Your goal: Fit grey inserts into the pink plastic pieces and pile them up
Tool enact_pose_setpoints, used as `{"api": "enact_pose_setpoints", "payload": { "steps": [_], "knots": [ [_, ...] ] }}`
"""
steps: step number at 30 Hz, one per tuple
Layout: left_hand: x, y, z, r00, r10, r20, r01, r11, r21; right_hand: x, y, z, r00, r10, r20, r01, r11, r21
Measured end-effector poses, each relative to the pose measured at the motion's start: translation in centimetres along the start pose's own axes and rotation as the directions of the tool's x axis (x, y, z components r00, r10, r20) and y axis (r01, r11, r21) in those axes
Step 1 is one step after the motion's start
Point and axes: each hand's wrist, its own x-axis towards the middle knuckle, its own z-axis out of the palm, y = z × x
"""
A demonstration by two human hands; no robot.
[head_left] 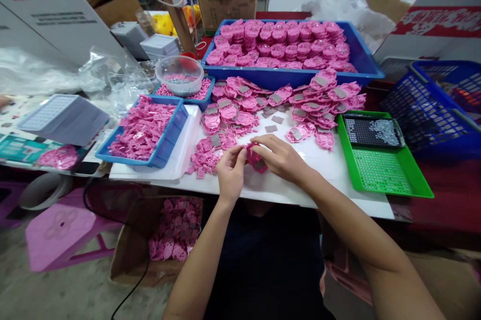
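Note:
Between my two hands, just above the white tabletop (323, 172), is a pink plastic piece (259, 164). My left hand (231, 170) pinches its left side with thumb and forefinger. Curled over its upper right is my right hand (280, 157), whose fingers close on it. Just left of my hands lie small pink parts (203, 162) in a loose pile. Beyond them are heaped pink pieces (235, 109) with grey rectangles on them, and a few loose grey rectangular plates (271, 129).
A blue bin (180, 119) of small pink parts stands at left, near a clear tub (180, 72). Stacked pink pieces fill a big blue tray (361, 54) behind. On the right are a green tray (417, 180) and a blue basket (432, 104). A cardboard box (128, 255) sits below the table.

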Motion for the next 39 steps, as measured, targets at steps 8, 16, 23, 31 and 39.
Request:
{"api": "enact_pose_setpoints", "payload": {
  "steps": [8,16,23,31,39],
  "knots": [
    [0.0,0.0,0.0,1.0,0.008,0.006,-0.008,1.0,-0.005,0.0,0.4,-0.4,0.995,-0.1,0.014,0.101,0.993,-0.069],
    [0.0,-0.1,-0.1,1.0,0.019,0.009,-0.019,1.0,0.022,-0.2,0.6,-1.2,0.97,-0.2,-0.141,0.192,0.979,-0.067],
    [-0.2,0.2,-0.1,1.0,0.01,0.004,-0.01,0.999,0.036,-0.5,0.2,-1.3,0.971,-0.183,-0.153,0.178,0.983,-0.045],
    [0.0,0.0,-0.2,1.0,0.016,0.009,-0.016,1.0,-0.02,-0.1,-0.3,0.1,0.991,0.1,-0.093,-0.085,0.985,0.153],
    [0.2,-0.3,-0.4,0.995,0.089,0.045,-0.092,0.993,0.079,0.2,-0.3,0.6,0.976,0.217,-0.011,-0.205,0.937,0.284]
  ]
}}
